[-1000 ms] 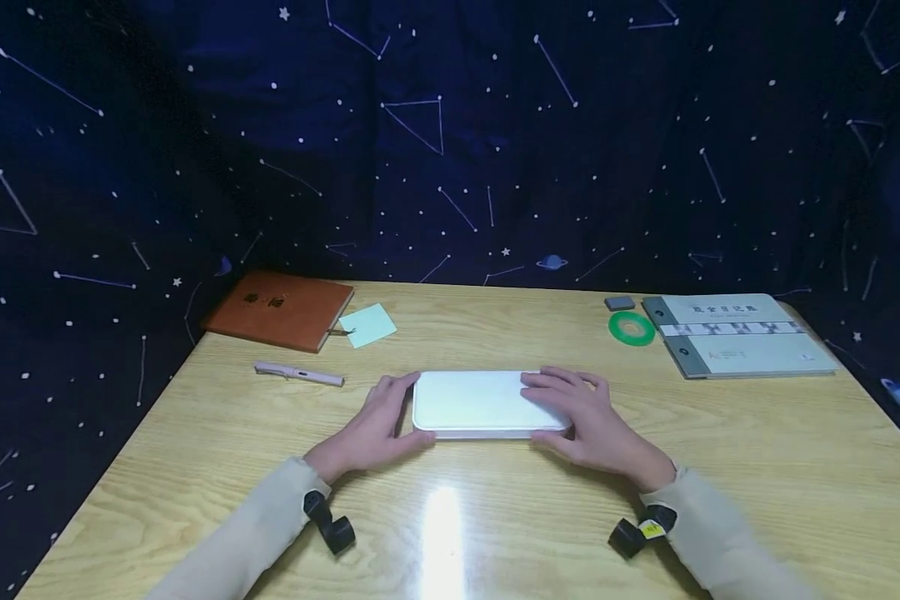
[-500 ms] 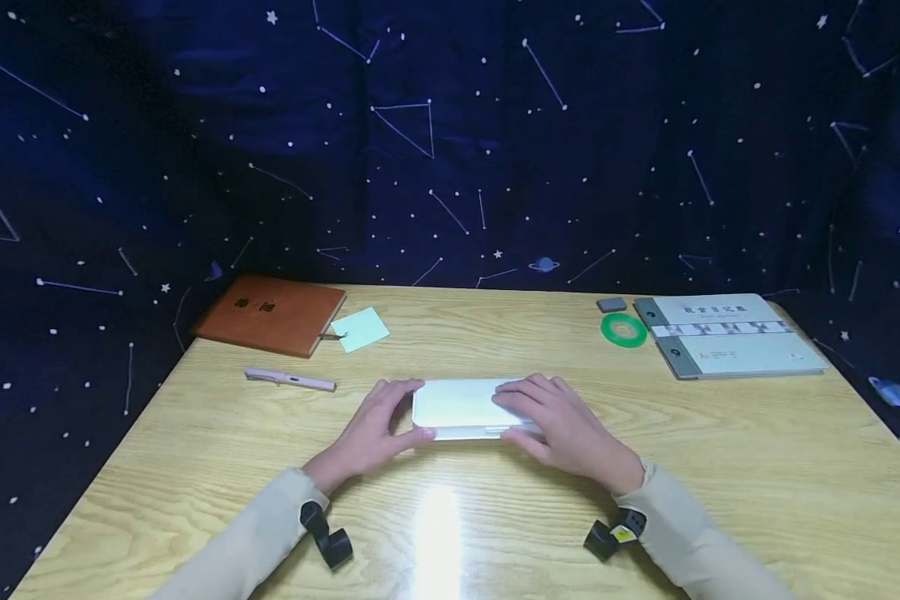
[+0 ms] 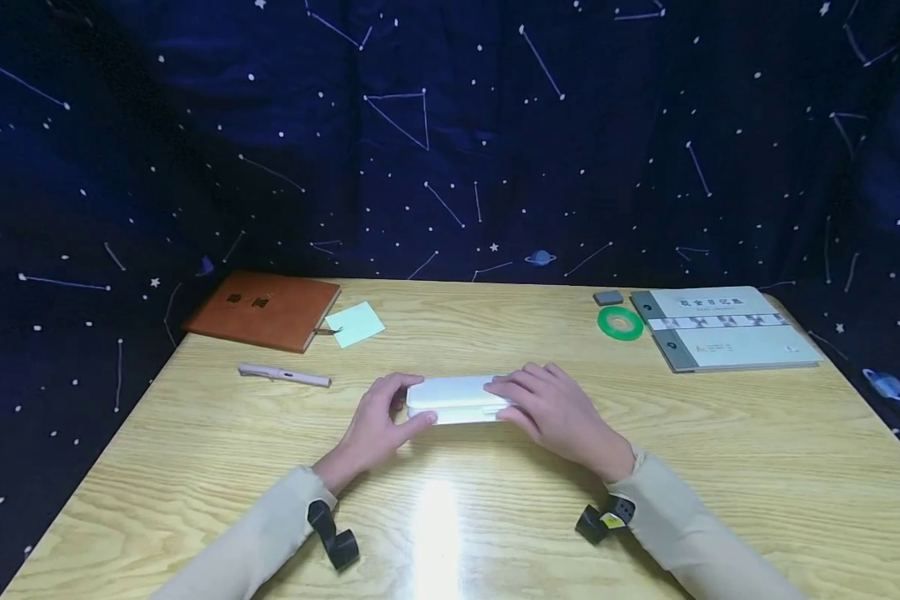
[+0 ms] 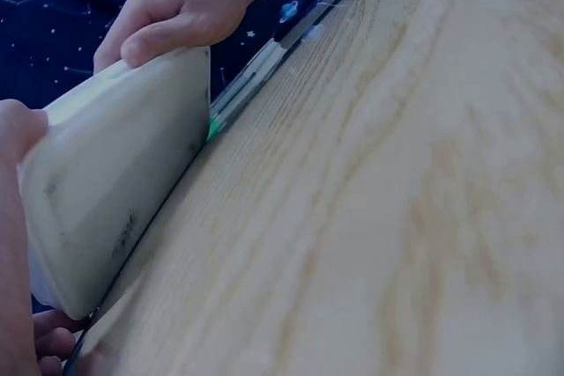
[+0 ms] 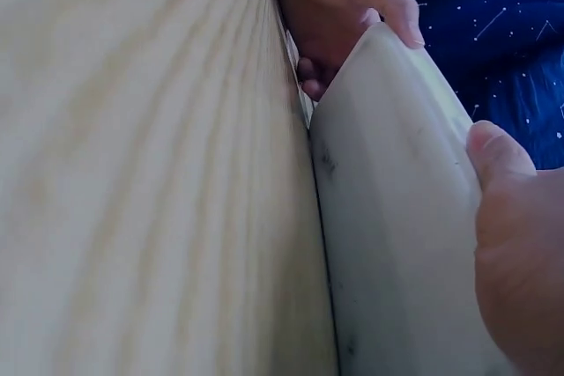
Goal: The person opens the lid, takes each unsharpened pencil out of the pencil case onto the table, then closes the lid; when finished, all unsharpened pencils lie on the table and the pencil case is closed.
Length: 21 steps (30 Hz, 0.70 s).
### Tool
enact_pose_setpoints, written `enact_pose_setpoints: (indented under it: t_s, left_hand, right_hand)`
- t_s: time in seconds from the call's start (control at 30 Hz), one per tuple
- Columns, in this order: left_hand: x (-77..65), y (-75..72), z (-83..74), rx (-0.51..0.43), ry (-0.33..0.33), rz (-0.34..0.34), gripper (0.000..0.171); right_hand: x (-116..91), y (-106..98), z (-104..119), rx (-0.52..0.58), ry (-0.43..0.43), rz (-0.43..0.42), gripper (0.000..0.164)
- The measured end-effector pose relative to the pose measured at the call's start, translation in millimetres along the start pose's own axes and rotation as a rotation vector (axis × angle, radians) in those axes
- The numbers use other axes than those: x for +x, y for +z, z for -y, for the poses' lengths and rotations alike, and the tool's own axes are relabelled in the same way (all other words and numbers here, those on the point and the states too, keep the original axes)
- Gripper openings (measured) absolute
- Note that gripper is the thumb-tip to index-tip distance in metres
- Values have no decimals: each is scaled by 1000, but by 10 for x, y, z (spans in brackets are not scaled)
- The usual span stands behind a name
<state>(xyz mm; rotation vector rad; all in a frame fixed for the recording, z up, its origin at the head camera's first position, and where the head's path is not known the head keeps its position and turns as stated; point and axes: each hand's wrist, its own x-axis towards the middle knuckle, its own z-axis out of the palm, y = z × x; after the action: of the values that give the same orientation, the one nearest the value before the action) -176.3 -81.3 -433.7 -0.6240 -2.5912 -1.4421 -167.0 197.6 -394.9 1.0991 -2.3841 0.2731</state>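
Note:
A white pencil case with rounded corners is held between both hands near the middle of the table. Its front edge is raised, and the smudged underside shows in both wrist views while the far lower edge is down at the tabletop. My left hand grips its left end, thumb on the front edge and fingers behind. At the other end my right hand holds it, fingers over the top and thumb at the front. The right end is covered by that hand.
A lilac pen, a brown notebook and a pale green sticky note lie to the left on the wooden table. At the back right are a green tape roll, a grey eraser and a ledger book.
My right hand has moved left along the pencil case. The case has tilted, its front edge rising so that more of its front side shows. My left hand keeps its grip on the left end.

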Motion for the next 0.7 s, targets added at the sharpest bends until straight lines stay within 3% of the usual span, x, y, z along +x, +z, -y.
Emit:
enact_pose_setpoints:
  t_s: [0.17,0.33,0.53,0.7]
  left_hand:
    - [31,-6,-29,-93,-86,-17,47]
    - [52,-4,-48,-147,-129,-24,47]
    - [45,6,-65,-161,-146,-39,49]
    - [6,-3,-24,-138,-93,-46,53]
  right_hand:
    - [43,9,-12,-1,11,-8,54]
    - [63,7,-15,-22,8,-20,56]
    - [70,16,-25,-59,-14,-25,58]
    - [56,15,-15,4,-1,10,54]
